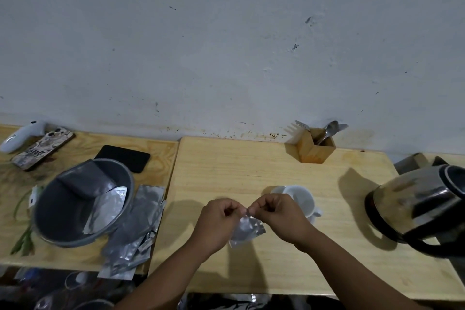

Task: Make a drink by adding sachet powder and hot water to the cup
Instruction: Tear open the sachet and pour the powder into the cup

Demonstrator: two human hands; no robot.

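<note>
A small silver sachet (pixel 247 230) hangs in the air above the wooden table (pixel 251 166). My left hand (pixel 216 221) and my right hand (pixel 279 216) both pinch its top edge, fingertips close together. Just behind my right hand a white cup (pixel 300 199) sits on a white saucer, partly hidden by that hand. A steel electric kettle (pixel 422 206) with a black handle stands at the right edge of the table.
A grey bowl (pixel 83 201) with silver sachets stands on the left table, with more sachets (pixel 136 231) piled beside it. A wooden holder (pixel 312 146) with spoons and forks is at the wall. Two phones (pixel 42 147) and a white controller lie far left.
</note>
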